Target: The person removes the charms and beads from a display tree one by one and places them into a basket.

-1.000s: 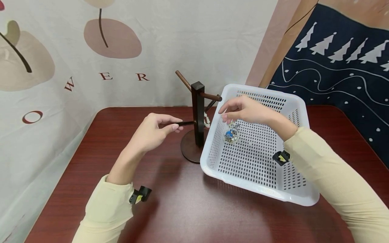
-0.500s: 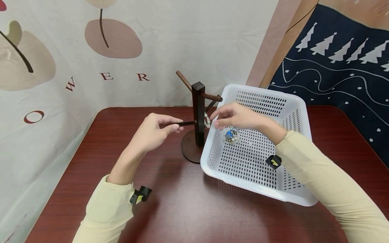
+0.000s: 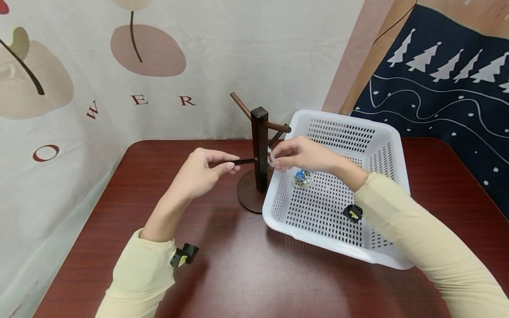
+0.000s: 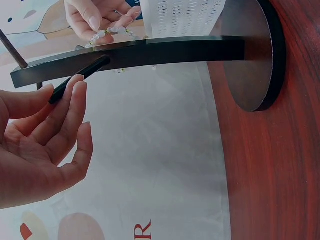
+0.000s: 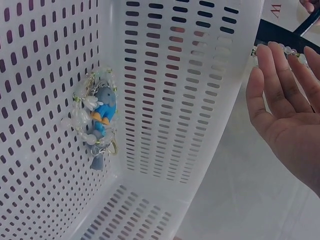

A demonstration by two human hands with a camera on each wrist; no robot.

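Observation:
A dark wooden stand (image 3: 260, 150) with a round base and several pegs stands upright on the table. My left hand (image 3: 203, 172) pinches the end of its lower left peg (image 4: 82, 75) between thumb and fingers. On the stand's far side hangs a beaded bracelet (image 4: 116, 31) of pale round beads with small green ones. My right hand (image 3: 302, 153) reaches over the basket's left rim, its thumb and fingertips at those beads. Whether they pinch them I cannot tell. Inside the white basket (image 3: 330, 247) lies a beaded piece with a blue figure (image 5: 105, 102) and clear beads.
The basket stands close to the right of the stand, its rim beside the stand's base. A reddish-brown table (image 3: 222, 274) carries both. Behind hangs a pale printed cloth (image 3: 222, 53), and a dark blue cloth with white trees (image 3: 437, 97) is at the right.
My right hand has moved left and slightly down, from over the basket to the bracelet at the stand. My left hand has kept its hold on the peg.

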